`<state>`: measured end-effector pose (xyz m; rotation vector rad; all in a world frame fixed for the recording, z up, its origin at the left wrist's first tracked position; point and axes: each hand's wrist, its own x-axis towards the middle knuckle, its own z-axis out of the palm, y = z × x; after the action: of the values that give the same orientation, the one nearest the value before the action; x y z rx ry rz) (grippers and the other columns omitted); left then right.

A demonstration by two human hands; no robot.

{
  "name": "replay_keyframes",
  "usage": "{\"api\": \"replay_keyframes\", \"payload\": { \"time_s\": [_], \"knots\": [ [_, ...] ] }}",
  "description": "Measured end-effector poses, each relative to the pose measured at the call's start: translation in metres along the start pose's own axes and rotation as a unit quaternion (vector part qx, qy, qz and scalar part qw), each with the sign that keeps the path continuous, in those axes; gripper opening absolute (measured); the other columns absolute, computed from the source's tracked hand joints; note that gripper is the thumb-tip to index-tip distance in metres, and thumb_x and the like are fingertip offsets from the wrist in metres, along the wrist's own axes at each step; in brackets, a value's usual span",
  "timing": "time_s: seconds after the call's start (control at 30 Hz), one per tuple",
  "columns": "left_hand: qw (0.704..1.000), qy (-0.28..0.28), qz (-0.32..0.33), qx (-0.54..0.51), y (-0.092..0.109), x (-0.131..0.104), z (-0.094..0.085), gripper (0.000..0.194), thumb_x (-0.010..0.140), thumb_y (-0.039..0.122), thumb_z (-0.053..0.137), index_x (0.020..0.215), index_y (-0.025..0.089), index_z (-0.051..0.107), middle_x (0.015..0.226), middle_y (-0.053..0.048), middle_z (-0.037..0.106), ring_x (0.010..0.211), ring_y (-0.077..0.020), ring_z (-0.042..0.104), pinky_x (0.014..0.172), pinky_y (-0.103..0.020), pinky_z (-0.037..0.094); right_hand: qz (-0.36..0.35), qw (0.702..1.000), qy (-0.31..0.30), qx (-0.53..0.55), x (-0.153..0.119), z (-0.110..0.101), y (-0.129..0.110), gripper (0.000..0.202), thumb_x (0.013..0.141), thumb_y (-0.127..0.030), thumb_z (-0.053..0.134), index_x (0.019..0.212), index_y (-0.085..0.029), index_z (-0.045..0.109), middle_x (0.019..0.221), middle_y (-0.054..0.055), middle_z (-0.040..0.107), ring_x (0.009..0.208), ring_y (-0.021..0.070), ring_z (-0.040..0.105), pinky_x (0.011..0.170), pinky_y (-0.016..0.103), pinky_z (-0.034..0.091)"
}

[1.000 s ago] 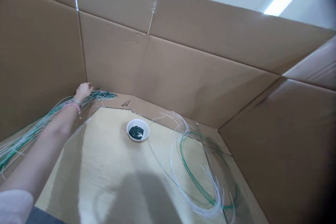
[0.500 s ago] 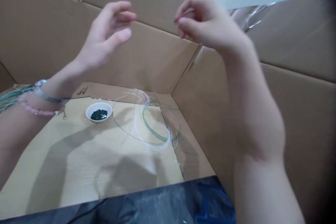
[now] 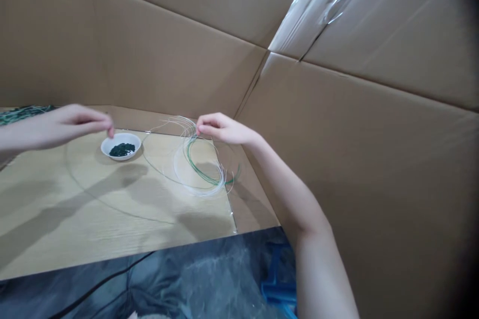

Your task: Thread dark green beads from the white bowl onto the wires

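Observation:
My left hand [image 3: 84, 122] is above the left side of a white bowl [image 3: 105, 150], fingers bent down and pressed together; what they hold, if anything, does not show. The bowl contains small dark green pieces [image 3: 121, 149]. A thin green strand [image 3: 112, 206] curves over the board from beneath my left hand; whether that hand holds it is unclear. My right hand [image 3: 220, 128] is closed in a pinch at the upper part of a loose coil of white and green strands [image 3: 204, 176]. Its fingertips overlap the strands, and the exact grip is too small to make out.
Cardboard walls [image 3: 179, 55] rise behind and on the right [image 3: 355, 159]. A bundle of green strands [image 3: 26, 114] lies at the far left. Below the board's front edge [image 3: 123, 255] are dark fabric, a black cable [image 3: 101, 283] and a blue object [image 3: 277, 289].
Both hands have come down from high up; the left moved left beside the bowl, the right down to the coil. A single green strand now curves across the board. The view has shifted.

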<state>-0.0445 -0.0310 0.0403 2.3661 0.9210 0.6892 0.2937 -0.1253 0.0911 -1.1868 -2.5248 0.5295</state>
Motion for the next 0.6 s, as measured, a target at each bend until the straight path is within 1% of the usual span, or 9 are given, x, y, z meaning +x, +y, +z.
{"api": "replay_keyframes", "payload": {
  "time_s": [0.07, 0.17, 0.23, 0.3, 0.33, 0.4, 0.47, 0.53, 0.6],
  "knots": [
    [0.994, -0.088, -0.040, 0.040, -0.015, -0.021, 0.000, 0.050, 0.070, 0.070, 0.049, 0.076, 0.027, 0.074, 0.083, 0.003, 0.071, 0.086, -0.0232, 0.066, 0.080, -0.038, 0.052, -0.015, 1.000, -0.018, -0.013, 0.003, 0.020, -0.003, 0.025, 0.093, -0.024, 0.039, 0.083, -0.011, 0.058, 0.071, -0.001, 0.054, 0.060, 0.0055, 0.042, 0.059, 0.019, 0.034],
    [0.994, -0.051, -0.093, 0.019, -0.005, -0.033, 0.020, 0.054, 0.069, 0.073, 0.048, 0.102, 0.035, 0.069, 0.114, 0.003, 0.067, 0.111, -0.0289, 0.058, 0.100, -0.049, 0.041, -0.039, 0.998, -0.034, -0.042, 0.021, 0.049, -0.020, 0.021, 0.092, -0.022, 0.042, 0.082, -0.014, 0.059, 0.063, -0.003, 0.051, 0.057, 0.0064, 0.041, 0.059, 0.020, 0.030],
    [0.988, -0.064, -0.080, -0.112, 0.013, -0.029, 0.046, 0.053, 0.075, 0.070, 0.046, 0.108, 0.033, 0.065, 0.115, -0.002, 0.066, 0.112, -0.0263, 0.057, 0.102, -0.046, 0.040, -0.051, 0.996, -0.036, -0.065, 0.037, 0.066, -0.032, 0.020, 0.092, -0.023, 0.042, 0.088, -0.016, 0.061, 0.065, -0.003, 0.054, 0.057, 0.0077, 0.041, 0.058, 0.022, 0.028],
    [0.946, -0.134, -0.060, -0.288, 0.029, -0.020, 0.075, 0.046, 0.079, 0.063, 0.050, 0.101, 0.025, 0.065, 0.101, -0.007, 0.067, 0.089, -0.0210, 0.063, 0.087, -0.037, 0.050, -0.055, 0.993, -0.024, -0.097, 0.049, 0.078, -0.040, 0.019, 0.091, -0.021, 0.043, 0.094, -0.018, 0.062, 0.067, -0.002, 0.057, 0.060, 0.0095, 0.044, 0.061, 0.023, 0.028],
    [0.926, -0.130, -0.068, -0.347, 0.034, -0.016, 0.088, 0.044, 0.078, 0.061, 0.052, 0.092, 0.021, 0.064, 0.087, -0.007, 0.065, 0.069, -0.0168, 0.061, 0.069, -0.032, 0.053, -0.055, 0.992, -0.018, -0.109, 0.053, 0.081, -0.041, 0.019, 0.090, -0.018, 0.044, 0.095, -0.019, 0.062, 0.070, -0.001, 0.058, 0.064, 0.0110, 0.048, 0.063, 0.024, 0.030],
    [0.914, -0.099, -0.081, -0.385, 0.036, -0.013, 0.108, 0.040, 0.080, 0.058, 0.053, 0.085, 0.019, 0.060, 0.064, 0.000, 0.051, 0.045, -0.0081, 0.040, 0.043, -0.021, 0.037, -0.052, 0.990, 0.007, -0.128, 0.053, 0.085, -0.037, 0.018, 0.090, -0.020, 0.045, 0.098, -0.018, 0.061, 0.085, 0.004, 0.062, 0.082, 0.0157, 0.052, 0.073, 0.028, 0.035],
    [0.921, -0.047, -0.093, -0.375, 0.029, -0.016, 0.116, 0.036, 0.082, 0.055, 0.053, 0.089, 0.020, 0.060, 0.056, 0.004, 0.033, 0.043, -0.0064, 0.025, 0.040, -0.018, 0.020, -0.024, 0.989, 0.056, -0.132, 0.044, 0.087, -0.026, 0.025, 0.092, -0.032, 0.045, 0.108, -0.017, 0.058, 0.111, 0.009, 0.057, 0.106, 0.0212, 0.045, 0.089, 0.034, 0.035],
    [0.926, 0.000, -0.101, -0.363, 0.019, -0.026, 0.113, 0.033, 0.083, 0.052, 0.054, 0.092, 0.022, 0.062, 0.056, 0.005, 0.024, 0.047, -0.0076, 0.022, 0.043, -0.020, 0.015, 0.046, 0.987, 0.107, -0.111, 0.027, 0.090, -0.009, 0.036, 0.092, -0.042, 0.044, 0.119, -0.019, 0.050, 0.129, 0.011, 0.046, 0.121, 0.0222, 0.035, 0.100, 0.039, 0.030],
    [0.928, 0.054, -0.111, -0.352, 0.009, -0.041, 0.103, 0.029, 0.085, 0.050, 0.052, 0.086, 0.024, 0.065, 0.057, 0.004, 0.021, 0.049, -0.0092, 0.021, 0.047, -0.023, 0.014, 0.103, 0.987, 0.079, -0.100, 0.005, 0.101, 0.012, 0.033, 0.095, -0.038, 0.037, 0.113, -0.015, 0.052, 0.121, 0.012, 0.050, 0.116, 0.0210, 0.042, 0.099, 0.040, 0.034]
  ]
}}
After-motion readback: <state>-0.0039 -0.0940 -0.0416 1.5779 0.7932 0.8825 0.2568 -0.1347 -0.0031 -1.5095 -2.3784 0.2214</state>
